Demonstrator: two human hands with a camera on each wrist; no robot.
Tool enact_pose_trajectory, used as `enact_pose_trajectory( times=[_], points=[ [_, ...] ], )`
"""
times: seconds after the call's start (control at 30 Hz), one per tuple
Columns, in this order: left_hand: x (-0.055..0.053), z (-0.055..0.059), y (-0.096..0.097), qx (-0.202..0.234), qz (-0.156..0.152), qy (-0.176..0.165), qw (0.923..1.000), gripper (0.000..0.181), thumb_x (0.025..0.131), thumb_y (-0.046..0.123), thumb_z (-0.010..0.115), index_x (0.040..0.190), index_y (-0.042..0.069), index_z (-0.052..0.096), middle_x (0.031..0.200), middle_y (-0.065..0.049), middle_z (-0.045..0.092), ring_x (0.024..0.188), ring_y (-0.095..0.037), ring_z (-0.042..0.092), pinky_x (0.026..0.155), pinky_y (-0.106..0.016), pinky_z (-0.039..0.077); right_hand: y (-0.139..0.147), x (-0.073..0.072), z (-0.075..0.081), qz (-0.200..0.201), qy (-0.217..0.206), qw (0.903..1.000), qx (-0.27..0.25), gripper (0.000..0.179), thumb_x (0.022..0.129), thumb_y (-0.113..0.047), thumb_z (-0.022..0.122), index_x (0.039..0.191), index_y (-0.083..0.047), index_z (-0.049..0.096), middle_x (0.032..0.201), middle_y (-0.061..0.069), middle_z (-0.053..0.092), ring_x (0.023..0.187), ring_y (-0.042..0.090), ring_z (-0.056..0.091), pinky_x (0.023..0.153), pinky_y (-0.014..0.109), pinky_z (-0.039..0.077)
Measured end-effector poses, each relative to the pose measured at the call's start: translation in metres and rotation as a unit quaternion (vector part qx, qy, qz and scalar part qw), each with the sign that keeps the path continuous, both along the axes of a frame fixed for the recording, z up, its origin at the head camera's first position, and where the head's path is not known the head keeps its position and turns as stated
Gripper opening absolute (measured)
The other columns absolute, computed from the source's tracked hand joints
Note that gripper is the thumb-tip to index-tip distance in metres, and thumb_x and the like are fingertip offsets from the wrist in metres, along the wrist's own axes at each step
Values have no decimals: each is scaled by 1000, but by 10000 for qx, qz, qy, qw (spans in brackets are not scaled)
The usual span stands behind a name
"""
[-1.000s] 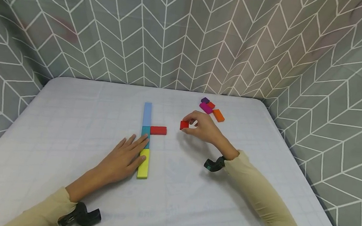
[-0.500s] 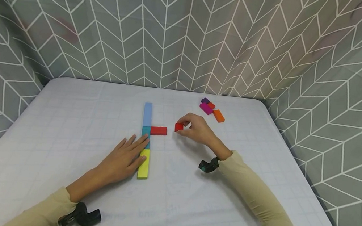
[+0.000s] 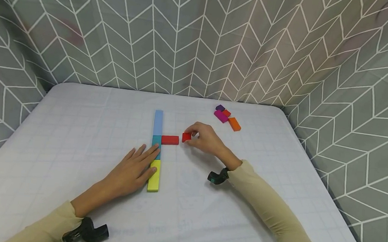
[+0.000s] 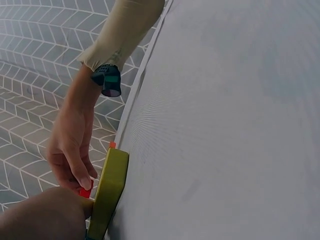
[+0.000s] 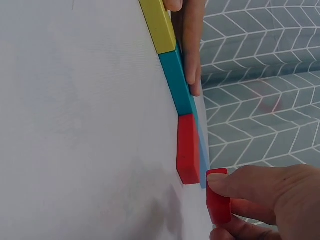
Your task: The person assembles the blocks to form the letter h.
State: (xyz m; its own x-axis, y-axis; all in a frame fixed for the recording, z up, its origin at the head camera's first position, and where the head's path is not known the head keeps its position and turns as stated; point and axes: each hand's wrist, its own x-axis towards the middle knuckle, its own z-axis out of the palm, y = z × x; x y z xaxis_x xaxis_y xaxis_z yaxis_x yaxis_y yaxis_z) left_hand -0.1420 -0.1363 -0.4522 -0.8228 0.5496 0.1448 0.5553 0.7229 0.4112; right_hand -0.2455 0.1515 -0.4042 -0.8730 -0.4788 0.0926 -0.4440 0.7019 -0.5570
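Note:
A light blue block (image 3: 158,122), a teal block (image 3: 156,140) and a yellow block (image 3: 153,179) lie end to end in a straight column. From the teal block's upper right side a red block (image 3: 170,140) sticks out to the right. My left hand (image 3: 133,171) rests with straight, spread fingers on the teal and yellow blocks. Between thumb and fingers my right hand (image 3: 208,139) pinches a small red block (image 5: 218,197), just right of the lying red block's free end, with a small gap between them. The right wrist view shows it held above the cloth.
At the table's back right lie a purple block (image 3: 220,108), an orange-red block (image 3: 226,112), a magenta block (image 3: 220,116) and an orange block (image 3: 234,124). A white cloth (image 3: 73,136) covers the table. Grey patterned curtains (image 3: 174,37) stand behind and beside it.
My right hand has carried the small red block leftward and slightly nearer, towards the lying red block. The left hand and the column of blocks stay in place.

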Motion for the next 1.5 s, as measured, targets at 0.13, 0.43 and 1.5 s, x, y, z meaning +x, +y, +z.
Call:
enact_pose_trajectory(
  times=[0.13, 0.43, 1.5],
  points=[
    [-1, 0, 0, -32, 12, -36, 10000, 64, 108, 34, 54, 163, 7, 34, 169, -8, 28, 153, -42, 21, 121, -64, 13, -4, 1, -2, 29, -48, 10000, -11, 30, 90, -10, 83, 118, -3, 76, 107, 5, 69, 100, 25, 62, 83, 28, 54],
    [-1, -1, 0, -55, 12, -46, 10000, 64, 108, 34, 54, 163, 7, 34, 169, -8, 28, 153, -43, 22, 121, -64, 13, -8, 2, -6, 86, -133, 9999, 0, 32, 89, -9, 83, 119, -2, 75, 108, 6, 69, 98, 25, 61, 83, 26, 54],
    [0, 0, 1, -53, 20, 23, 10000, 65, 108, 34, 55, 163, 8, 34, 169, -8, 28, 153, -43, 22, 120, -64, 14, 8, -4, -9, -189, -12, 9997, -173, 31, 92, -15, 82, 119, -2, 74, 108, 5, 70, 98, 22, 63, 81, 30, 54]
  ],
)
